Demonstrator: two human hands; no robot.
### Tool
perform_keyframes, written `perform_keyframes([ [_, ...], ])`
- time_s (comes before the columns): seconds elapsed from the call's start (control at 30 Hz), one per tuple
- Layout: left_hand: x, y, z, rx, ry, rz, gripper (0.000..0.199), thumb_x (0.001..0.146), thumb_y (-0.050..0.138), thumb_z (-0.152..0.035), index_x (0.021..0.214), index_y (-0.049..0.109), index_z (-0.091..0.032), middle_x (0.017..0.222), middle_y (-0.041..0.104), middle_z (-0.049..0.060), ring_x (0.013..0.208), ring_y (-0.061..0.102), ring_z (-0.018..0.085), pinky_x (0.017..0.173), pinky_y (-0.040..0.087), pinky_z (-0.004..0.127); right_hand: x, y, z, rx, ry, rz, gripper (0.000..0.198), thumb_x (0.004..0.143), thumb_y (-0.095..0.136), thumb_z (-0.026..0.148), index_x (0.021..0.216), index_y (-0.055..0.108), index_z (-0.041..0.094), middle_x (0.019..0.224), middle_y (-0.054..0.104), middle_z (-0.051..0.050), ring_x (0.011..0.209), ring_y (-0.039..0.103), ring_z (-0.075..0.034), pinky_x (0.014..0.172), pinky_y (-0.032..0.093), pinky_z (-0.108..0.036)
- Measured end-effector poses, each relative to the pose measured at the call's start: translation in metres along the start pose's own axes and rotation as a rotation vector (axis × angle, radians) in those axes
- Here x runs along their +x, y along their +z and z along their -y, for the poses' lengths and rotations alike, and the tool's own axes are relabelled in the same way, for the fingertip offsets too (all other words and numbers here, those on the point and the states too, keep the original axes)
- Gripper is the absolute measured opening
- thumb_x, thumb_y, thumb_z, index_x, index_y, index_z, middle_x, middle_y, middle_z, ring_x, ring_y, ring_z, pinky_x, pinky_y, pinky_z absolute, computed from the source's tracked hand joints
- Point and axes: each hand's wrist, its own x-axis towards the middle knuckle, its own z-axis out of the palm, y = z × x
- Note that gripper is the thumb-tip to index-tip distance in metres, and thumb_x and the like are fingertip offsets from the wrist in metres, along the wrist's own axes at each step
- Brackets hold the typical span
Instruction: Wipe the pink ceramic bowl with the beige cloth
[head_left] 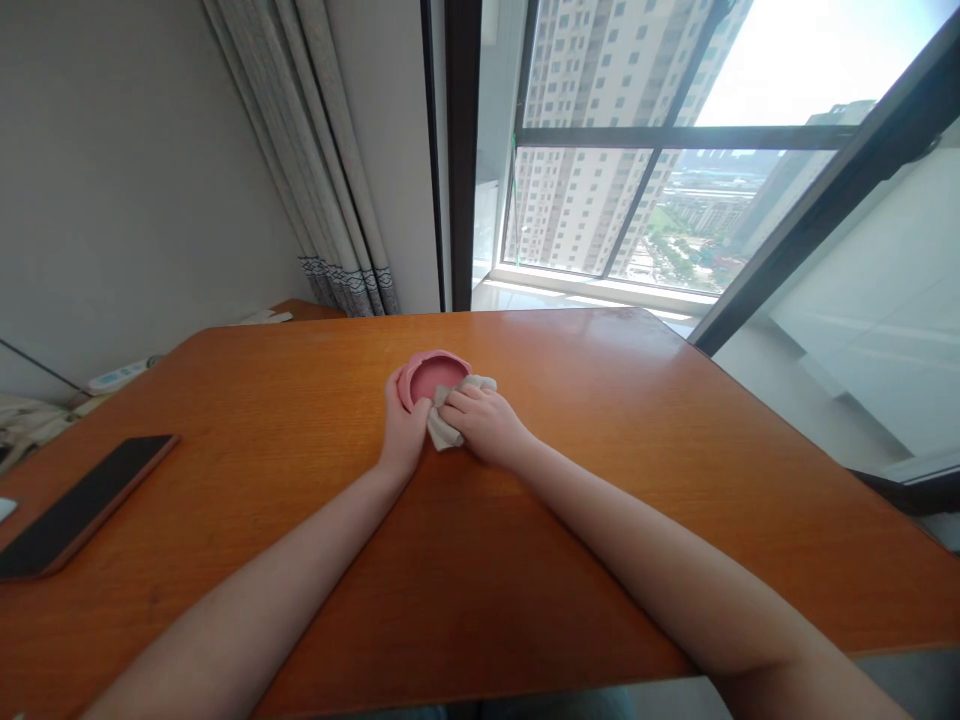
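A round pink bowl (437,371) is tilted so that its hollow inside faces me, near the middle of the wooden table (315,390). My left hand (403,432) is closed around its left side, with the thumb at the near rim. A pale beige cloth (444,432) is bunched in my right hand (484,420), whose fingers press it against the bowl's lower right rim. Part of the cloth sticks out beyond the fingers. The bowl's underside is hidden.
A long black panel with a reddish edge (90,505) lies on the table at the left. Beyond the left edge is a white power strip (118,376). A grey curtain (315,150) hangs behind, and a large window (600,210) stands at the back right.
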Motion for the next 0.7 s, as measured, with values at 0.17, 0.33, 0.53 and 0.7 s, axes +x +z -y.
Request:
perform_keyframes([
  [0.17,0.007,-0.004,-0.013,0.123,0.059,0.103,0.056,0.064,0.054,-0.009,0.118,0.045,-0.02,0.123,0.051,0.007,0.119,0.047,0.023,0.109,0.032,0.039,-0.006,0.002,-0.023,0.011,-0.086,0.062,0.018,0.093,0.042,0.019,0.091,0.061,0.017,0.091,0.059,-0.006,0.088,0.044,-0.019,0.074,0.03,-0.032],
  [0.33,0.002,-0.001,-0.014,0.049,0.057,0.113,0.068,0.07,0.06,-0.018,0.131,0.031,-0.022,0.129,0.046,0.01,0.121,0.047,0.023,0.107,0.034,0.04,-0.006,0.006,-0.022,-0.003,-0.06,0.009,0.021,0.093,0.041,0.02,0.088,0.061,0.018,0.087,0.059,-0.005,0.086,0.042,-0.019,0.074,0.028,-0.033],
  [0.53,-0.009,0.006,-0.004,-0.07,0.063,0.02,0.068,0.074,0.063,-0.029,0.132,0.027,-0.025,0.131,0.044,0.008,0.118,0.048,0.019,0.101,0.04,0.034,-0.001,0.002,0.002,0.009,0.054,-0.076,0.02,0.091,0.042,0.017,0.096,0.061,0.016,0.086,0.059,-0.007,0.083,0.041,-0.02,0.071,0.027,-0.034],
  [0.7,0.0,0.0,-0.003,0.019,0.001,0.016,0.042,0.072,0.055,-0.02,0.113,0.044,-0.021,0.1,0.054,0.002,0.089,0.056,0.016,0.083,0.048,0.032,-0.002,-0.005,-0.015,-0.01,-0.05,-0.067,0.024,0.094,0.038,0.018,0.094,0.061,0.018,0.089,0.059,-0.006,0.085,0.042,-0.019,0.073,0.028,-0.033],
])
